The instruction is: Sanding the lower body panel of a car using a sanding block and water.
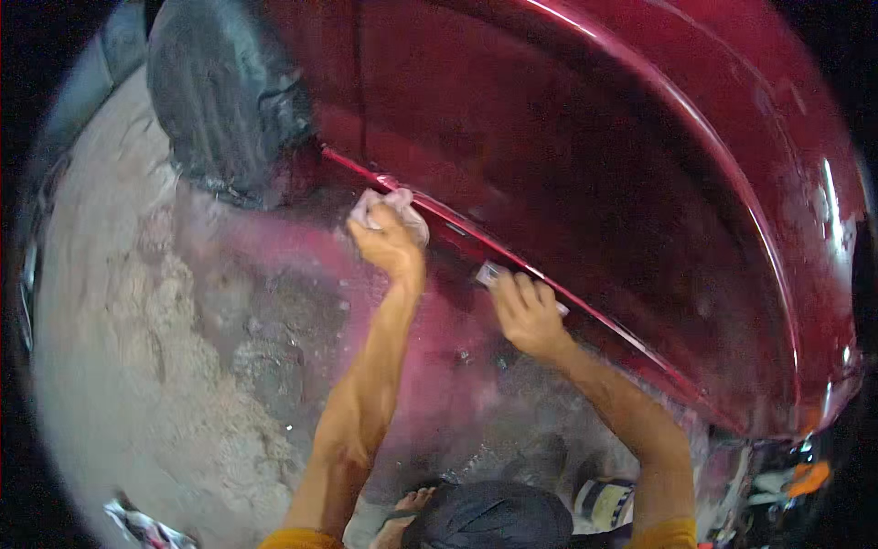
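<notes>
We're looking through one head-worn fisheye, tipped down and pretty close over our left hand (389,245) and right hand (529,320), with red bodywork (567,156) filling the upper right.

Illumination is dim and uneven. White glare streaks the curved ridges of the red car body (585,174); its recessed flank lies in deep shadow. The ground (119,302) reads paler at left. Motion blur softens the right hand (530,320). Fisheye distortion bends the rim into black corners. Lower-right clutter (805,479) is smeared, possibly out of focus.
</notes>
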Tool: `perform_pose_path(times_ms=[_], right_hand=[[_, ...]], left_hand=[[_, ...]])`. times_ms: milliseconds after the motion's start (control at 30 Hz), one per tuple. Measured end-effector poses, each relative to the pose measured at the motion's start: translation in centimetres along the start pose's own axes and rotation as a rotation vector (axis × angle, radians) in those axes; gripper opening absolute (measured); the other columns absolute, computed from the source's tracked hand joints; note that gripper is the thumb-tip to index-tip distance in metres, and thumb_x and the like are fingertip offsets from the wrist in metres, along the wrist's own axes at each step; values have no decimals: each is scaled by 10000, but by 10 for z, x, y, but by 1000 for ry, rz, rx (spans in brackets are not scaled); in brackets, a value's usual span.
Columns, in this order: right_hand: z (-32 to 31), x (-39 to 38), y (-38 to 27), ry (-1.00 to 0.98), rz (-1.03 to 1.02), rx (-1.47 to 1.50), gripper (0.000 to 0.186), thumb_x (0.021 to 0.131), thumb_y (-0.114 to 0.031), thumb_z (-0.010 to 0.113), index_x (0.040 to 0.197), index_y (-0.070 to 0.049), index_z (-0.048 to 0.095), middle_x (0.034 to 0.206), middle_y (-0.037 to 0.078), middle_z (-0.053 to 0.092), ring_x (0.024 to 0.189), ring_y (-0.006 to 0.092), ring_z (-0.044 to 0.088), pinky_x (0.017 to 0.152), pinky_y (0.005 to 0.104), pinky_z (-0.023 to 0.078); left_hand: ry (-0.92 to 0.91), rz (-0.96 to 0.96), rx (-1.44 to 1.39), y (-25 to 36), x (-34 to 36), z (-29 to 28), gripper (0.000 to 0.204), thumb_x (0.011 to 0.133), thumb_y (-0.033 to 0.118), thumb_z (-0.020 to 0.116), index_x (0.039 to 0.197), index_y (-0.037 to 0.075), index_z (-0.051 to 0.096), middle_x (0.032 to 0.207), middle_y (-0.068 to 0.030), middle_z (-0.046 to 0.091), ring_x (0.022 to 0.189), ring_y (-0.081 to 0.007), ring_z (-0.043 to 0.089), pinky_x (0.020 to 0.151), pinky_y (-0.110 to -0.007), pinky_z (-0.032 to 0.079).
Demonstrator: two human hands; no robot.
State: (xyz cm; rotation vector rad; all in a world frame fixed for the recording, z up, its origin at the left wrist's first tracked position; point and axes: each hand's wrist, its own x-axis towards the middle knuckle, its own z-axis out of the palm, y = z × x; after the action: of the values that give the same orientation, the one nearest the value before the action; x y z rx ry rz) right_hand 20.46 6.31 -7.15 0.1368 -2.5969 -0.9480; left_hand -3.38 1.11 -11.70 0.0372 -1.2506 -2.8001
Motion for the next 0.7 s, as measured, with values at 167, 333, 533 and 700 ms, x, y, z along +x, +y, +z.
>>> perform_pose_path(times_ms=[167,333,533,700], right_hand=[[13,22,-15,-21,52,-27,388,831,-216,631,1126,11,739,1266,174,622,1081,307,574,788,408,418],[34,39,-13,-85,-47,-112,363,817,-242,606,1007,22,767,1277,162,611,1120,297,553,808,397,411],[0,-3,1,-46,-18,-65,403,857,-196,607,1167,32,727,1255,179,611,1077,300,569,782,405,414],[0,7,-8,-10,70,-52,337,868,-195,635,1147,-21,711,1185,169,629,1034,310,589,755,445,433]], left_hand=[[-52,-109,136,-3,-21,-2,328,1029,279,581,1185,-7,552,903,-157,744,668,-175,675,557,-306,522],[-49,-307,156,13,-30,8,314,1004,283,602,1104,-14,587,868,-116,725,664,-182,651,562,-322,519],[-52,-174,326,-14,-51,-11,316,1042,304,582,1134,1,569,888,-120,729,770,-144,655,681,-279,520],[-151,-141,177,-18,-67,-19,288,1050,268,565,1124,-10,556,865,-120,735,715,-151,649,690,-293,530]])
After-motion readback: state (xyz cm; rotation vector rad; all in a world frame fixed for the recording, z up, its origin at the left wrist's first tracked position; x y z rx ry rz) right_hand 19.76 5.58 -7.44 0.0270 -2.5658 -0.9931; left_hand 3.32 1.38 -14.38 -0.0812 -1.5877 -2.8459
